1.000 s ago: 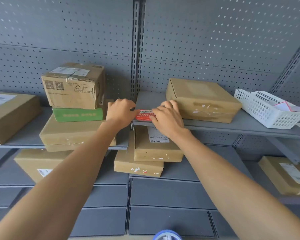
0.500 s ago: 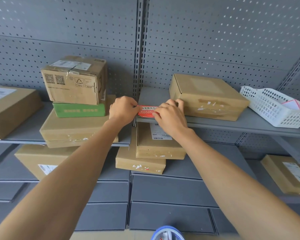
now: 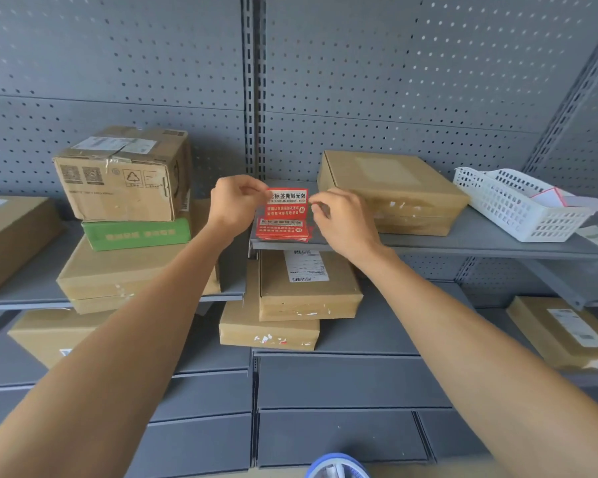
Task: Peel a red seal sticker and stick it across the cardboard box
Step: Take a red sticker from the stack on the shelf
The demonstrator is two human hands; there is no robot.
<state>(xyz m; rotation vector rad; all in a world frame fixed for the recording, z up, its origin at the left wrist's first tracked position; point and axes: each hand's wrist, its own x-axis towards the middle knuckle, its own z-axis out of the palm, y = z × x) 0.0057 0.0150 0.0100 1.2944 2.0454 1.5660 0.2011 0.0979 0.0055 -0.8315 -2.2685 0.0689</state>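
Red paper, glossy, printed in white characters: one rectangular seal sticker held upright above the grey metal shelf, pinched at its left edge by the left hand and at its right edge by the right hand. Thumb and forefinger of each hand closed narrow on the sticker, other fingers curled. Directly below, flat on the near edge of the shelf, a small stack of red stickers, count unreadable, edges slightly fanned. Just right of the hands, on the same shelf, one flat square cardboard box, plain brown, matte, torn white tape scraps along its near side; its near left corner hidden behind the right hand. Farther right, one white plastic basket, slotted mesh walls, papers inside. Left of the hands: one taped corrugated carton with labels and a recycling mark, atop one green box, atop one wide flat brown box. Under the shelf, two stacked flat brown boxes, the upper with a white barcode label. Far behind, grey perforated metal panels. Blue-and-white round object at the bottom edge, cut off. Both bare forearms reaching across the lower shelves, covering part of the left boxes.
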